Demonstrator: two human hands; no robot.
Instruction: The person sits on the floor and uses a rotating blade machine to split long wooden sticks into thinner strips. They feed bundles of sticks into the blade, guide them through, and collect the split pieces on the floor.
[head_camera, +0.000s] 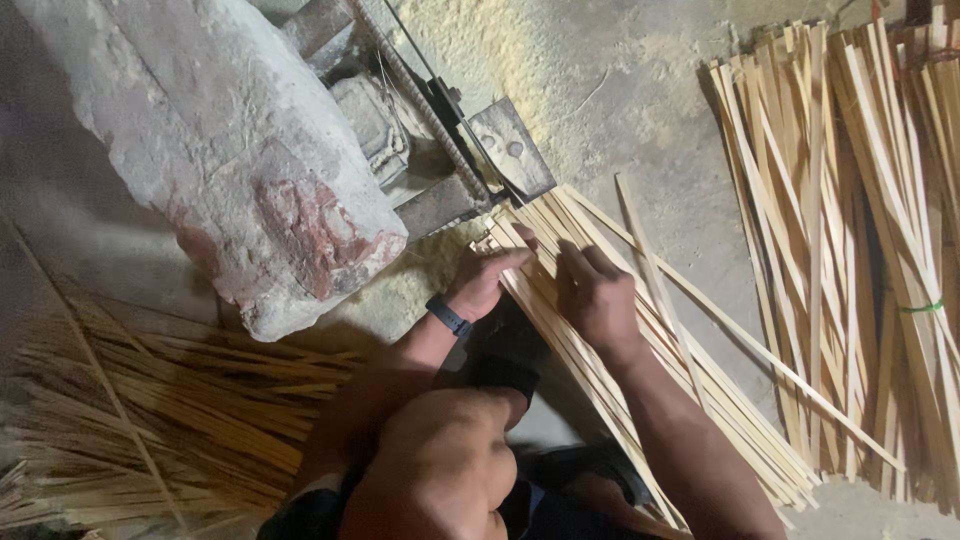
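Head view: a sheaf of flat bamboo strips (640, 350) lies slanted across the floor (640, 110), its upper end pushed against a metal blade plate (510, 150) on a small machine beside a big worn stone block (230, 140). The left hand (485, 280), with a dark wristband (448, 316), lies open and flat on the left edge of the sheaf near the plate. The right hand (595, 295) lies palm down on top of the strips just beside it, fingers loosely curled, pressing rather than gripping.

To feed well, the strips want to stay flush and level, with fingertips kept back from the plate. Thinner split sticks (150, 420) lie heaped at lower left; more strips (850, 250) are stacked at right, well apart from the hands.
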